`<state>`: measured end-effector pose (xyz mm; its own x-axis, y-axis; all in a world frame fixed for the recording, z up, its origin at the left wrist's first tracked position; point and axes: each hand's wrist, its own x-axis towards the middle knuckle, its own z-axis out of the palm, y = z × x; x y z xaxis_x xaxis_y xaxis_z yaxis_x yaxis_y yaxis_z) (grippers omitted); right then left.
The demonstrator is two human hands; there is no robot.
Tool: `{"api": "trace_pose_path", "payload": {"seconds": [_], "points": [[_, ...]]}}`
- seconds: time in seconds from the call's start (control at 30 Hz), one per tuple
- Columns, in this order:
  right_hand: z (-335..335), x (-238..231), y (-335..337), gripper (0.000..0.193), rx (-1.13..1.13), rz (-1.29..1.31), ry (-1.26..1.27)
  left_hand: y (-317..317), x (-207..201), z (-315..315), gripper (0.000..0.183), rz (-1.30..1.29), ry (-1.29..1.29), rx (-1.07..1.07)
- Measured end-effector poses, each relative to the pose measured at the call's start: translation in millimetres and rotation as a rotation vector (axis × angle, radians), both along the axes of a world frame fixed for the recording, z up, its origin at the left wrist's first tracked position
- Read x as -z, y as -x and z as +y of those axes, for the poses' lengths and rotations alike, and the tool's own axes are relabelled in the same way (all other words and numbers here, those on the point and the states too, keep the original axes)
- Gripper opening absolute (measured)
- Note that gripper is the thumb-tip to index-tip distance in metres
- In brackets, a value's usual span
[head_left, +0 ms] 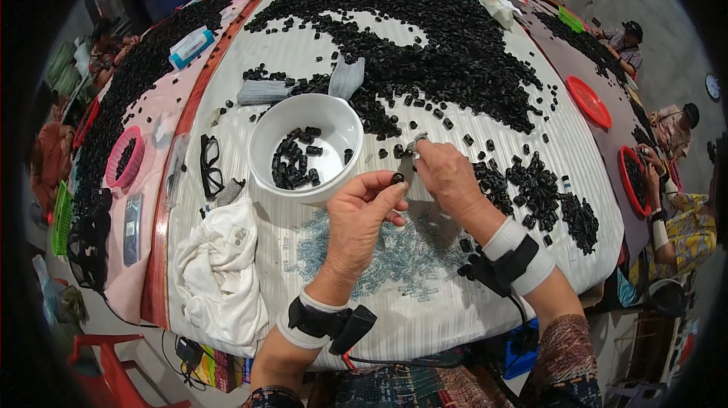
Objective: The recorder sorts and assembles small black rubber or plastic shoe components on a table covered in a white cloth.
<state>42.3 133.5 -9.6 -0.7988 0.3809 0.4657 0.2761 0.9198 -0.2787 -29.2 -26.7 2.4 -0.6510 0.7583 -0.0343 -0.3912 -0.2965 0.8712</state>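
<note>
My left hand [362,209] pinches a small black plastic part [397,178] between thumb and fingertips. Just right of it, my right hand [453,179] is closed, with something grey at its fingertips that I cannot make out. Both hands are above the table, right of a white bowl [262,121] holding several black parts [294,169]. Below the hands lie many tiny clear, bluish pieces [334,256]. Small heaps of black parts [535,192] lie beside my right wrist. Each wrist wears a white band with a black strap.
A large mass of black parts [455,51] covers the far table. To the left are black-framed glasses [211,165], a white cloth [220,271] and grey fabric pieces [262,92]. Red trays [588,102] stand on the right-hand table. Other people [675,127] sit along both sides.
</note>
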Motion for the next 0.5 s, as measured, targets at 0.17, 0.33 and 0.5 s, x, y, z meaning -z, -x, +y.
{"api": "trace_pose_path", "payload": {"seconds": [0.17,0.33,0.5], "points": [[-3.1,6.2,4.0,0.004,0.03,-0.112,-0.009,-0.6,-1.3,0.0,0.02,-0.024,0.012,0.017],[-6.9,8.7,2.8,0.006,0.004,-0.062,-0.041,0.9,2.7,0.5,0.02,-0.02,0.006,0.022],[-6.0,11.2,-2.7,0.011,-0.015,-0.049,-0.07,0.3,1.1,0.2,0.019,-0.007,0.003,0.034]]}}
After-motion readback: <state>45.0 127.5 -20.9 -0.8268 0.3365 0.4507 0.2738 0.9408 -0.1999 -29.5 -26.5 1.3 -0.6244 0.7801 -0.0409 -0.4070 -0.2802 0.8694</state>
